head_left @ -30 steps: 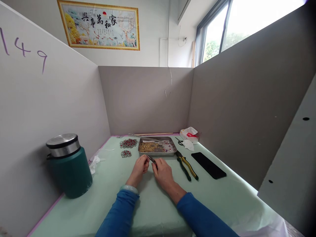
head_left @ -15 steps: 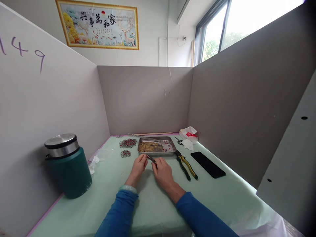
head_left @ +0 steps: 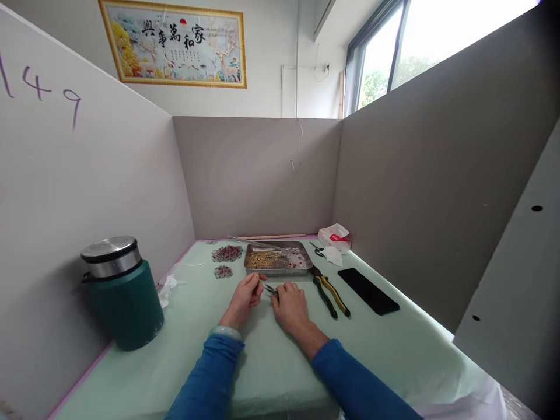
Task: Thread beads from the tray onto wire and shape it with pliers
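My right hand (head_left: 289, 304) is closed around a pair of small pliers (head_left: 272, 290), whose jaws point left toward my other hand. The jaws look slightly apart. My left hand (head_left: 245, 296) is pinched, thumb against fingers, near the plier tips; what it holds is too small to make out. Just beyond both hands stands a metal tray (head_left: 280, 272) with gold-coloured bits on its left and pale, reddish pieces on its right. To its left lie a larger pile of red and silver small pieces (head_left: 227, 253) and a smaller pile (head_left: 223, 272).
Yellow-and-black pliers (head_left: 331, 294) and a black phone-like slab (head_left: 368, 291) lie right of my hands. Scissors (head_left: 318, 251) and a tissue pack (head_left: 335, 237) sit at the back right. A green flask (head_left: 125, 303) stands on the left. Partitions (head_left: 258, 175) enclose the table.
The small pliers have drawn back from my left fingers, and their jaws have come apart. My right hand has moved slightly down and toward me; my left hand stays nearly in place.
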A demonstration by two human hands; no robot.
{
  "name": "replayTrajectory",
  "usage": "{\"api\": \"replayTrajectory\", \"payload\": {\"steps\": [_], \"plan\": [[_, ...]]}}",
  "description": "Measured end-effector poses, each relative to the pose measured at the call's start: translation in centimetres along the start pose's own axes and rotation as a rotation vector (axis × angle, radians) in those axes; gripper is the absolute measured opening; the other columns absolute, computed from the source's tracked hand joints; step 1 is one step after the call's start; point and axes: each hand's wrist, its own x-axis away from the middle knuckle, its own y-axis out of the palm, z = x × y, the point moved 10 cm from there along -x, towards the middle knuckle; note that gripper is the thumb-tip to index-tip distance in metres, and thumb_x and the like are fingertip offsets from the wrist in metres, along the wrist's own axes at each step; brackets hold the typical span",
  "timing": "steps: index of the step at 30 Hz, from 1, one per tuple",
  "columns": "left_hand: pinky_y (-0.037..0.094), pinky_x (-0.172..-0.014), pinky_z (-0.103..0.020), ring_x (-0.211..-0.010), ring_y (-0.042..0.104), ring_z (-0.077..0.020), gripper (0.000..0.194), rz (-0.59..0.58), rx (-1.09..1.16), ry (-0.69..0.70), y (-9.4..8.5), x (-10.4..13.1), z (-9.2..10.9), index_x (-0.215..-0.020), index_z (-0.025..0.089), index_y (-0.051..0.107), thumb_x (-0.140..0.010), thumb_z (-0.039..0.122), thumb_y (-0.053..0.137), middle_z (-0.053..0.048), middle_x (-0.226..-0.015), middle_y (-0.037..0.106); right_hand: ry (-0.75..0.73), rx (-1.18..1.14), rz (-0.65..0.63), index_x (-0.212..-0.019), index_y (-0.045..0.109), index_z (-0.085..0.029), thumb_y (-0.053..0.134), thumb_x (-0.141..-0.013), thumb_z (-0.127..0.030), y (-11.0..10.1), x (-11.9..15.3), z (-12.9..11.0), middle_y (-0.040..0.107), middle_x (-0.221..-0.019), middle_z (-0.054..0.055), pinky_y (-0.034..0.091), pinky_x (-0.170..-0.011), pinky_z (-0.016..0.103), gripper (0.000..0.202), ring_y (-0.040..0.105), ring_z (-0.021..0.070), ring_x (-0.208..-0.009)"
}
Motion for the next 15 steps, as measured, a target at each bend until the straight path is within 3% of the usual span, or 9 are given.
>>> {"api": "replayTrajectory", "payload": {"steps": [5, 10, 15], "plan": [[0.006, -0.036, -0.018, -0.036, 0.014, -0.0029, 0.031, -0.094, 0.036, -0.042, 0.8, 0.1, -0.5, -0.087, 0.016, 0.052, -0.077, 0.045, 0.057, 0.009, -0.047, 0.037, 0.021, -0.088, 0.045, -0.081, 0.064, -0.018, 0.058, -0.079, -0.028, -0.6, -0.1, 0.4, 0.059, -0.088, 0.012, 0.035, -0.075, 0.039, 0.012, 0.05, 0.0276, -0.09], [0.01, -0.035, -0.018, -0.036, 0.018, -0.0024, 0.032, -0.153, -0.021, -0.077, 1.7, 0.3, -0.9, -0.084, 0.016, 0.053, -0.078, 0.047, 0.058, 0.007, -0.051, 0.042, 0.032, -0.581, 0.145, -0.089, 0.063, -0.019, 0.046, -0.086, -0.025, -1.8, -0.9, 1.0, 0.059, -0.092, 0.007, 0.04, -0.078, 0.032, 0.019, 0.053, 0.0192, -0.088], [0.009, -0.037, -0.019, -0.038, 0.02, -0.0015, 0.036, -0.177, -0.074, -0.1, 2.4, 0.4, -1.5, -0.073, 0.014, 0.051, -0.074, 0.048, 0.062, 0.006, -0.053, 0.042, 0.096, -0.901, 0.094, -0.081, 0.062, -0.017, 0.048, -0.084, -0.029, -1.0, -1.5, 1.5, 0.059, -0.086, 0.005, 0.043, -0.066, 0.025, 0.019, 0.056, 0.0154, -0.08]]}}
